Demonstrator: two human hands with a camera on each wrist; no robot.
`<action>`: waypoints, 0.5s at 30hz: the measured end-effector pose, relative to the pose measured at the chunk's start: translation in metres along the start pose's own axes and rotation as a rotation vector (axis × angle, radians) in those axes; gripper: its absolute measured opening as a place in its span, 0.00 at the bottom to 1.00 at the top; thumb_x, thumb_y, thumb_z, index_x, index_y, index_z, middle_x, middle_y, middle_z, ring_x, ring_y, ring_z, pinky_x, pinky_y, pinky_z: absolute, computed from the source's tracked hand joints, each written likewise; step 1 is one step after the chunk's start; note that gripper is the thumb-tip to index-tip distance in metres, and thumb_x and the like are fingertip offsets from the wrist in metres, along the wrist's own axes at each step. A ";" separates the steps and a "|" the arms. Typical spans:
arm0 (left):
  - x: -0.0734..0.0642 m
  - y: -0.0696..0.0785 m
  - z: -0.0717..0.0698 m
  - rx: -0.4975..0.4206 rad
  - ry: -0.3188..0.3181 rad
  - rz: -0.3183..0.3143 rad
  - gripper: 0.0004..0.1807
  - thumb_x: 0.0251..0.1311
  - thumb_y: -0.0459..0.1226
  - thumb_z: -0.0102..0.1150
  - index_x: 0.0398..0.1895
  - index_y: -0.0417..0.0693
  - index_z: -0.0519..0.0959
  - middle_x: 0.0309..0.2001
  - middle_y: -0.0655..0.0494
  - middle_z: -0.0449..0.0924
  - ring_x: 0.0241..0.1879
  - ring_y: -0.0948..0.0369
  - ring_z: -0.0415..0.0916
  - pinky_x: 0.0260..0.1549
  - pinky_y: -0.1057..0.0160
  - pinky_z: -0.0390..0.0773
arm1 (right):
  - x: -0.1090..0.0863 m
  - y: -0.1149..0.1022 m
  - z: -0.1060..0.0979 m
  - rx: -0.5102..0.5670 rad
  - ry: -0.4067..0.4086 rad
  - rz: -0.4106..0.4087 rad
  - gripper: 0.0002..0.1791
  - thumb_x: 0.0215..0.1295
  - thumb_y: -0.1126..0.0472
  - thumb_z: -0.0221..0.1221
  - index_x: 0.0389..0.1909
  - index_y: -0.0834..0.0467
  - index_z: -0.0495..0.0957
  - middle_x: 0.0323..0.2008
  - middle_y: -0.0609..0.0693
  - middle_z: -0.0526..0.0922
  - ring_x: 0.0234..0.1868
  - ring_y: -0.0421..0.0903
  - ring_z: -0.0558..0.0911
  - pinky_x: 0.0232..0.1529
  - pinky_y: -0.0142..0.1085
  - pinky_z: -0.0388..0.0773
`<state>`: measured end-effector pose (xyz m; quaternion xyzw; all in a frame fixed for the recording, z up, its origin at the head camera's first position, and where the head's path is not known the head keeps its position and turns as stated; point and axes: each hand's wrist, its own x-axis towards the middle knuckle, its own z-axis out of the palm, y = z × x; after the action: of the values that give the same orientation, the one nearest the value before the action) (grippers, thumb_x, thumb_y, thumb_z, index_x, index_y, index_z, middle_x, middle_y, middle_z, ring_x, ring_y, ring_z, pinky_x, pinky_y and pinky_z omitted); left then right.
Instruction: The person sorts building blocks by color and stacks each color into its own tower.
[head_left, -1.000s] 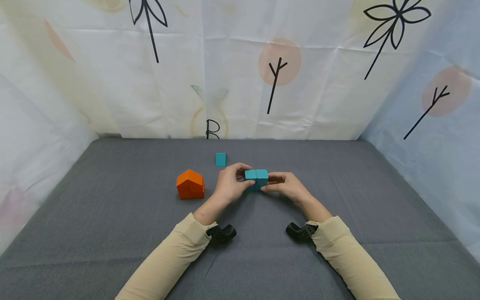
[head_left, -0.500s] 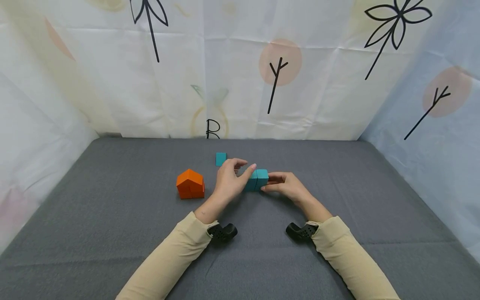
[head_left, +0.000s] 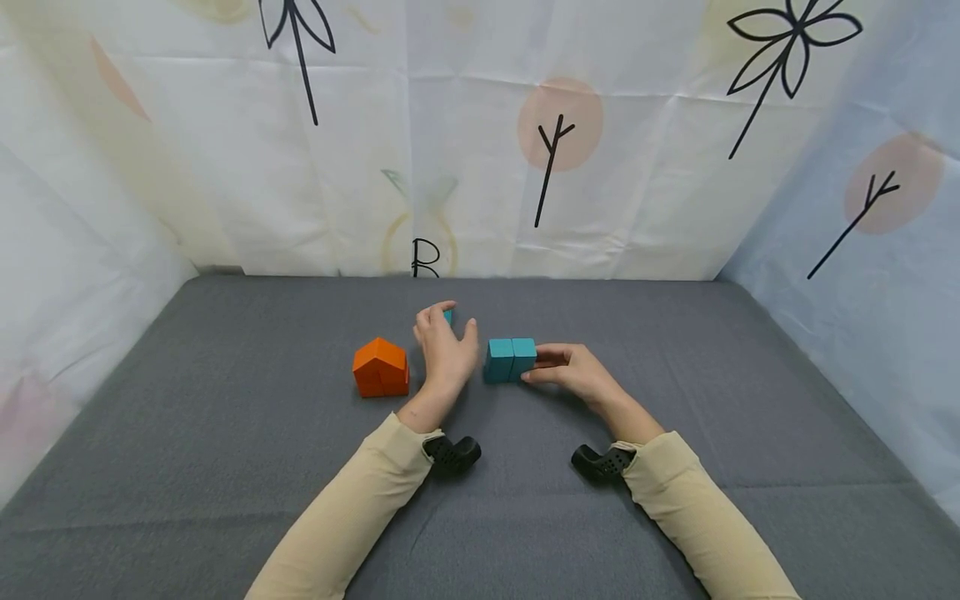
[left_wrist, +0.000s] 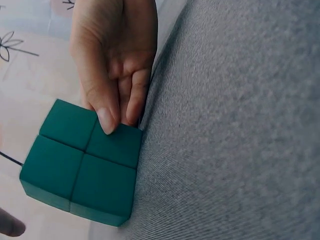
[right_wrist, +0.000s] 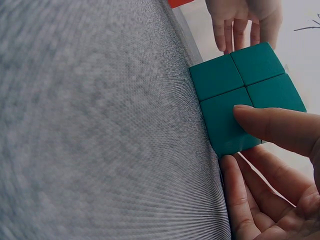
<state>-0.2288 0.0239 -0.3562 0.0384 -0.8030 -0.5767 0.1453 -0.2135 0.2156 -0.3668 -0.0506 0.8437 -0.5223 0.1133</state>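
Note:
Several teal blocks (head_left: 512, 360) stand together on the grey cloth, making a square front of two rows. My right hand (head_left: 573, 371) pinches their right side; in the right wrist view its thumb (right_wrist: 272, 125) lies on the front face and the fingers are behind and below. My left hand (head_left: 446, 350) is apart from the stack, farther back and left, fingers and thumb spread over a loose teal block (head_left: 448, 317) mostly hidden by them. Whether it touches that block cannot be seen. A left fingertip (left_wrist: 10, 223) shows at the left wrist view's edge.
An orange house-shaped group of blocks (head_left: 380, 369) stands left of my left hand. Grey cloth (head_left: 225, 467) covers the table. A printed white curtain (head_left: 480, 150) rises behind its back edge, with more fabric at both sides.
My left hand has let go of the teal stack's left side and moved back and left to the loose teal block. My right hand and the stack have stayed in place.

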 end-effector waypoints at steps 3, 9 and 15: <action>0.004 -0.003 0.003 -0.022 0.040 -0.007 0.22 0.67 0.36 0.53 0.61 0.37 0.65 0.63 0.40 0.55 0.64 0.45 0.52 0.62 0.47 0.64 | 0.000 0.000 0.000 0.001 -0.003 0.001 0.29 0.57 0.63 0.66 0.61 0.66 0.73 0.55 0.63 0.79 0.57 0.57 0.78 0.61 0.49 0.71; 0.012 -0.009 0.009 -0.043 0.104 -0.047 0.26 0.68 0.36 0.52 0.65 0.35 0.61 0.64 0.39 0.52 0.64 0.44 0.51 0.63 0.47 0.62 | 0.000 0.000 0.000 0.004 -0.009 0.004 0.29 0.57 0.63 0.66 0.61 0.66 0.72 0.56 0.63 0.79 0.57 0.57 0.78 0.61 0.50 0.71; 0.017 -0.016 0.015 -0.020 0.140 -0.099 0.30 0.67 0.35 0.54 0.68 0.33 0.58 0.65 0.37 0.53 0.65 0.43 0.51 0.66 0.47 0.59 | 0.000 0.000 -0.001 0.001 -0.014 0.001 0.29 0.58 0.63 0.66 0.61 0.66 0.72 0.56 0.63 0.79 0.57 0.57 0.77 0.61 0.50 0.71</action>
<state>-0.2507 0.0282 -0.3721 0.1169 -0.7821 -0.5872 0.1726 -0.2138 0.2163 -0.3665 -0.0536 0.8427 -0.5223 0.1194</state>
